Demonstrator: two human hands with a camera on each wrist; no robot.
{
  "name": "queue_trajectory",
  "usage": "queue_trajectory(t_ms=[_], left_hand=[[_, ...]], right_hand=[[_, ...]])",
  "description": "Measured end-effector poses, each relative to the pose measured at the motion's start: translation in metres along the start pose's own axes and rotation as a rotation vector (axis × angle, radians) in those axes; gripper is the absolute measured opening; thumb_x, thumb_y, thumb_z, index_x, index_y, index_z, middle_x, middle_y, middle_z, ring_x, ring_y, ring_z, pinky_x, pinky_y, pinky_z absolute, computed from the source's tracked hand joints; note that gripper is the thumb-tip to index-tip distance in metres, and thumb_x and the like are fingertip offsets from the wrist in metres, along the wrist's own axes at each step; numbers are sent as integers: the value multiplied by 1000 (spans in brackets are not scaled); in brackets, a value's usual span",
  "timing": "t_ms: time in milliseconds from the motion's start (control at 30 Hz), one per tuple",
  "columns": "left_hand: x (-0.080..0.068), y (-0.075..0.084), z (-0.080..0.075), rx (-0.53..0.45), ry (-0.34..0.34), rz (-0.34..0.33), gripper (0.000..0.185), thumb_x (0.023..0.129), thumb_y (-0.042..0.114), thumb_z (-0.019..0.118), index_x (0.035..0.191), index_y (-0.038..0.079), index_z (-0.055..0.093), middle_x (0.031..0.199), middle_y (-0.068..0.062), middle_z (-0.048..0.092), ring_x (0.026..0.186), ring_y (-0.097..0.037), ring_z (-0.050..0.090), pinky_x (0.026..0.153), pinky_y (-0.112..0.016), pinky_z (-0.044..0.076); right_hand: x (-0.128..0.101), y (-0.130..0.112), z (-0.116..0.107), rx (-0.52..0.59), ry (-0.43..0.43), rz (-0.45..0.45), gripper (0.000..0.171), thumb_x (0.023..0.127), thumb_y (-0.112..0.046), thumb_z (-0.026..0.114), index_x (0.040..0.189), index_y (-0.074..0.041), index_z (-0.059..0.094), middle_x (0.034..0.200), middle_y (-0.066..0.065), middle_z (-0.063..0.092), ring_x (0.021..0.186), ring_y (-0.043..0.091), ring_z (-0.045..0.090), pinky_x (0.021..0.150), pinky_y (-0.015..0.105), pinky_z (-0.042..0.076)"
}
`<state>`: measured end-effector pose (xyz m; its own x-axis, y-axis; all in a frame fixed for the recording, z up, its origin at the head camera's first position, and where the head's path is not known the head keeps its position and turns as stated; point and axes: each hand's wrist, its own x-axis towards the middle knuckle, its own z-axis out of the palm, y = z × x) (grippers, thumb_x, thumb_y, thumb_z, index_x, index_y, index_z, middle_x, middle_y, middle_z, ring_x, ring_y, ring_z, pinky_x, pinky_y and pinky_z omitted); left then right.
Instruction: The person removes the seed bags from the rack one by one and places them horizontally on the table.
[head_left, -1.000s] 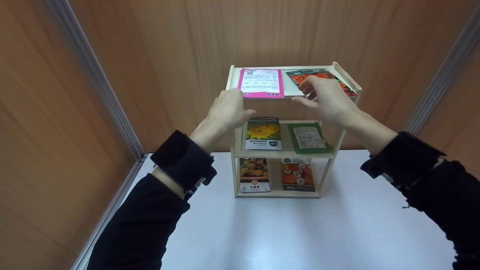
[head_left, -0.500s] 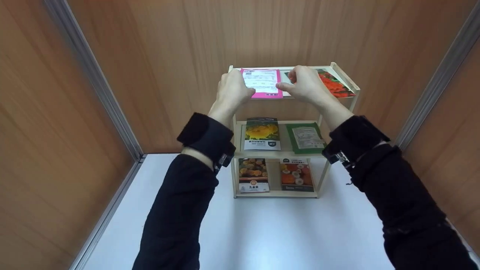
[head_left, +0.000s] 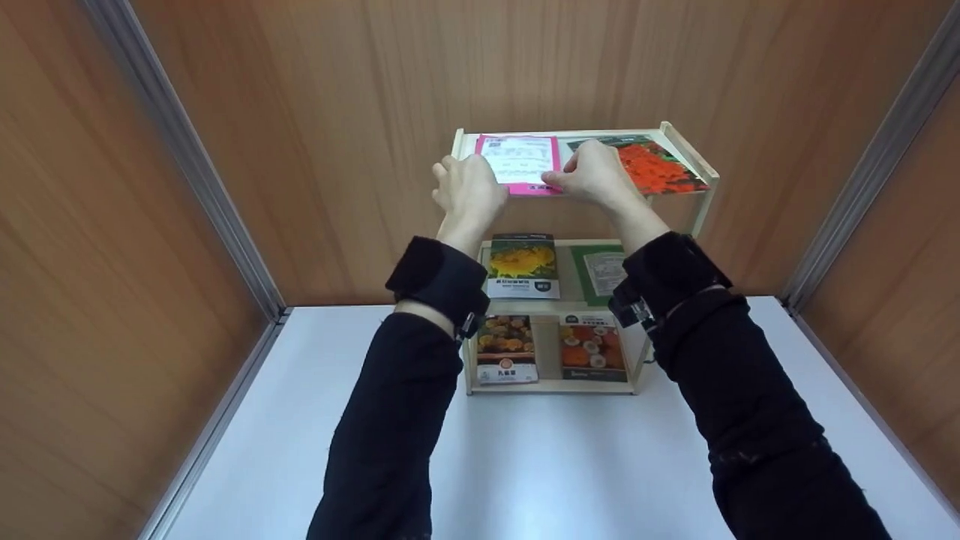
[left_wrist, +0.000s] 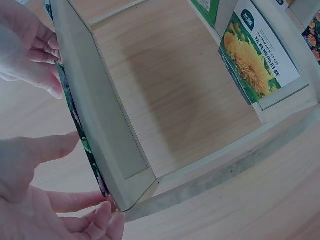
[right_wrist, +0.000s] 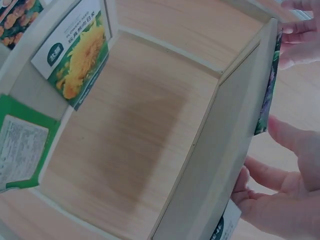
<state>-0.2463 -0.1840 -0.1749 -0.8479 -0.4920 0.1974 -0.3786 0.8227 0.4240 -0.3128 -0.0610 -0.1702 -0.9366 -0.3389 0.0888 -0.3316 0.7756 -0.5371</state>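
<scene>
Head view: bracketing the pink-bordered packet (head_left: 517,157) between left hand (head_left: 471,184) and right hand (head_left: 596,171), probably to square it up; lies toward the left of the top shelf (head_left: 691,154).

Left wrist: touching packet's overhanging near edge, with left thumb (left_wrist: 57,146) and fingers (left_wrist: 75,202) apart.

Right wrist: similarly spread, with right thumb (right_wrist: 287,135) at near right corner, perhaps checking slippage.

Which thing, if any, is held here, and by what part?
Cannot be told: the left hand and right hand are at opposite side edges of the pink packet, which lies on the top shelf, but no clear pinch shows.
</scene>
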Motion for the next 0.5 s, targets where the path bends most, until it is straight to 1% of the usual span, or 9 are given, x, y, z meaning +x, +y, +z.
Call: queue_trajectory(t_ms=[67, 133, 267, 367, 500], left_hand=[[0, 1, 1, 22, 4, -11, 25, 85, 24, 56, 104, 7, 60, 115, -13, 44, 107, -25, 36, 86, -38, 39], [1, 1, 3, 30, 3, -23, 26, 86, 24, 55, 105, 8, 60, 116, -14, 43, 108, -26, 34, 87, -38, 37], [0, 4, 3, 25, 0, -48, 24, 87, 24, 54, 104, 9, 60, 118, -14, 41, 109, -27, 32, 87, -38, 36], [-1, 5, 2, -2, -10, -59, 22, 86, 24, 55, 102, 9, 61, 118, -14, 41, 110, -27, 32, 87, -39, 36], [-2, 7, -1, -91, -16, -75, 23, 85, 23, 55, 102, 8, 59, 116, -15, 42, 108, -27, 35, 86, -38, 37]], right_hand=[[0, -2, 1, -19, 1, -1, 36, 85, -35, 57, 90, 0, 65, 70, 2, 41, 65, 14, 37, 53, 24, 28], [1, -4, 3, -16, 3, 9, 37, 85, -35, 57, 91, 0, 65, 74, 3, 43, 67, 14, 38, 54, 24, 29], [3, -6, 4, 23, -8, 62, 36, 85, -35, 56, 95, -2, 63, 82, 4, 44, 72, 15, 40, 57, 24, 31], [5, -6, 3, 51, -12, 88, 33, 85, -36, 57, 89, -3, 61, 83, 3, 42, 73, 14, 39, 57, 23, 32], [8, -5, 1, 100, -16, 104, 31, 84, -36, 58, 73, -7, 53, 71, 0, 35, 64, 12, 35, 53, 23, 29]])
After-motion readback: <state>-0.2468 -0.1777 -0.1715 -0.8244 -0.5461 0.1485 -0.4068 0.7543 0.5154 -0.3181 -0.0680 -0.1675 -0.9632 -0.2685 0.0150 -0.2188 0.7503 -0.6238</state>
